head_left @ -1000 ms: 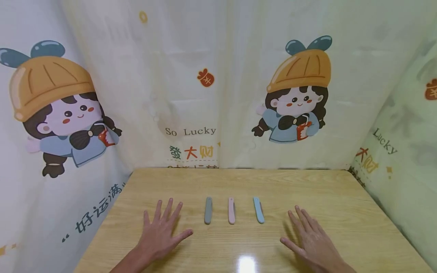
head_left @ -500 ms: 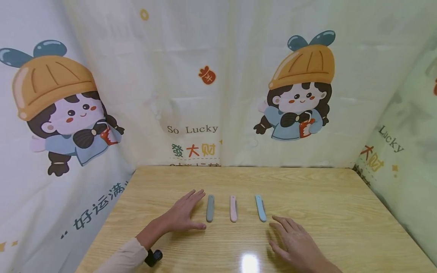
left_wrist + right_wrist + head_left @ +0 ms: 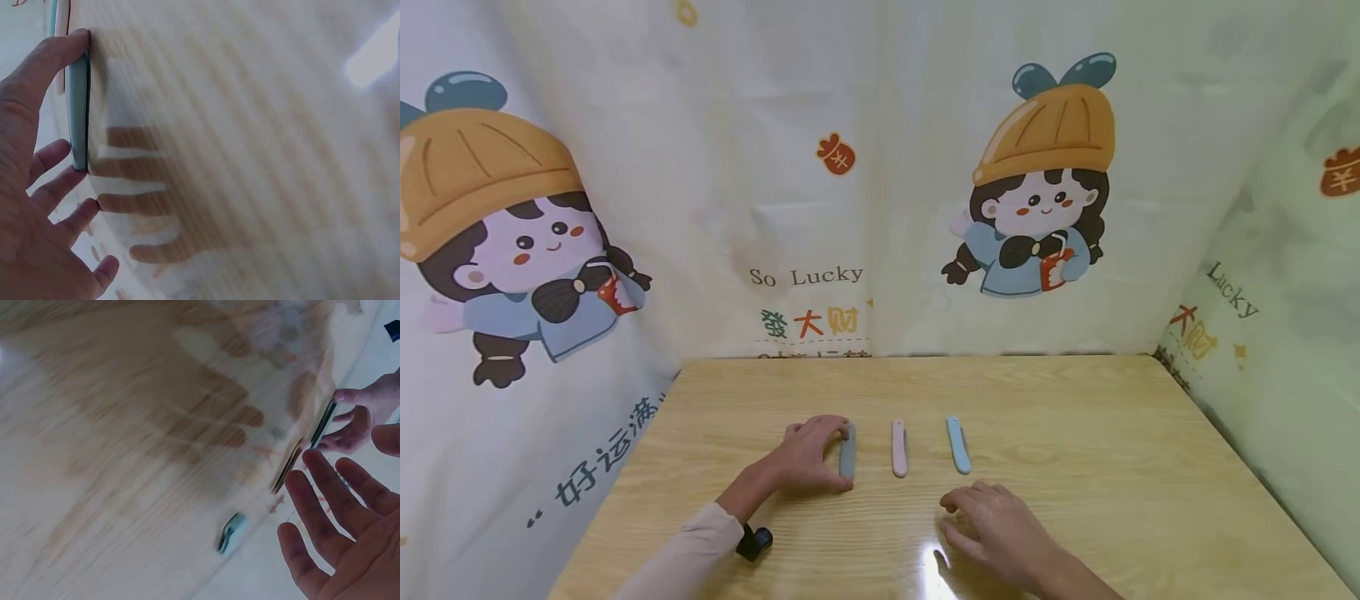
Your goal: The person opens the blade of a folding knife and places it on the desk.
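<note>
Three slim clips with a small hole at one end lie spaced in a row on the wooden table (image 3: 1075,433). My left hand (image 3: 808,457) pinches the grey-green clip (image 3: 847,454) lengthwise, thumb at its near end and fingertips at its far end. In the left wrist view this clip (image 3: 78,112) stands between thumb and fingers. The pink clip (image 3: 898,450) lies just right of it, then the light blue clip (image 3: 958,446). My right hand (image 3: 996,529) hovers in front of the blue clip, fingers loosely bent, holding nothing.
A printed curtain (image 3: 910,183) with cartoon figures encloses the table's back and sides. A small black device (image 3: 756,542) sits at the left wrist below the sleeve. Light glares off the table near the right hand.
My left hand has moved right from flat on the table to the grey-green clip and closed on its ends. My right hand has moved left, its fingers bending.
</note>
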`<state>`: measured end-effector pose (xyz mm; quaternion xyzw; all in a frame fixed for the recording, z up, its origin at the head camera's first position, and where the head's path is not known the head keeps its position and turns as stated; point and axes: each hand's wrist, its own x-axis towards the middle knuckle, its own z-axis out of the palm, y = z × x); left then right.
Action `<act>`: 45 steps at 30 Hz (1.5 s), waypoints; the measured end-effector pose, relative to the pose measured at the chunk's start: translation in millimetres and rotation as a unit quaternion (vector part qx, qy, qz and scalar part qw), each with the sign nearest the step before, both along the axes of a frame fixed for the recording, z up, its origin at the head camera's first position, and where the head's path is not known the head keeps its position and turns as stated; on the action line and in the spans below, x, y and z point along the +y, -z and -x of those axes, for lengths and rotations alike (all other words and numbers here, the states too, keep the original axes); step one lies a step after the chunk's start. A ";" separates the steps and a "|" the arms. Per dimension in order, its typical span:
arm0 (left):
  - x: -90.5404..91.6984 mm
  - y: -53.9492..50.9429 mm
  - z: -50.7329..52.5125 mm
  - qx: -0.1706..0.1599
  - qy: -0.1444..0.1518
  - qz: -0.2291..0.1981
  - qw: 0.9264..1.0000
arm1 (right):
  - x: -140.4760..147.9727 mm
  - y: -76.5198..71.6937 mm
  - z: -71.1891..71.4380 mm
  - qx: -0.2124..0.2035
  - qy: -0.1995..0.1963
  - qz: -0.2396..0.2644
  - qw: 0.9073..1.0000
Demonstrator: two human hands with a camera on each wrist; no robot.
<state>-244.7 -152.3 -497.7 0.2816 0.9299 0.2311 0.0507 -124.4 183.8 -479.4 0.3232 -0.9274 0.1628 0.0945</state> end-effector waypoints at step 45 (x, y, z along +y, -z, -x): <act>42.5 -23.1 -58.9 -0.295 0.091 -0.227 0.924 | -51.1 7.2 23.7 0.159 -0.136 0.133 0.969</act>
